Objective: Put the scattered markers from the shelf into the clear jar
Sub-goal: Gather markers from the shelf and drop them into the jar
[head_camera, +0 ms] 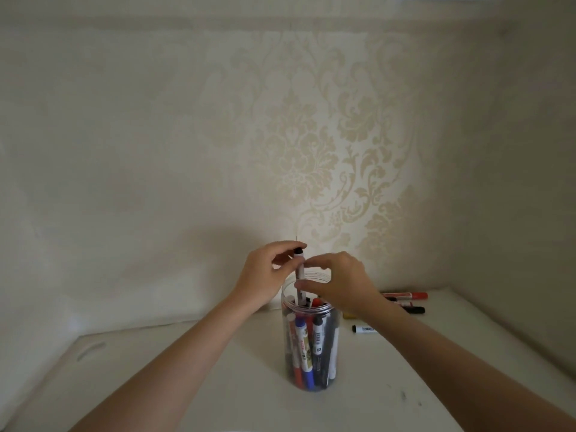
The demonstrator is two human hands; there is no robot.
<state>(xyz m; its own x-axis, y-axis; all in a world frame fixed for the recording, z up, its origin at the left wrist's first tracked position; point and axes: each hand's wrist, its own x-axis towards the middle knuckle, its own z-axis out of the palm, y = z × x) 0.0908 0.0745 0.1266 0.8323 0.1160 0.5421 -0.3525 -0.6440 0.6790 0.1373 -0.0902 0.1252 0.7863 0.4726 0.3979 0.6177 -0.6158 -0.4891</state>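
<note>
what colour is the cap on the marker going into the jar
Black, seen in the head view: the marker's cap sits between the left hand's fingers.

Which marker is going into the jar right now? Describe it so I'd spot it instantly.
Find the clear jar mid-shelf, packed with markers. Both hands meet above its mouth. Between them stands a white marker, black cap up, the only one rising above the rim.

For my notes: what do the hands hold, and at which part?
Left hand fingers pinch a black-capped marker near its upper end; right hand seems empty.
</note>
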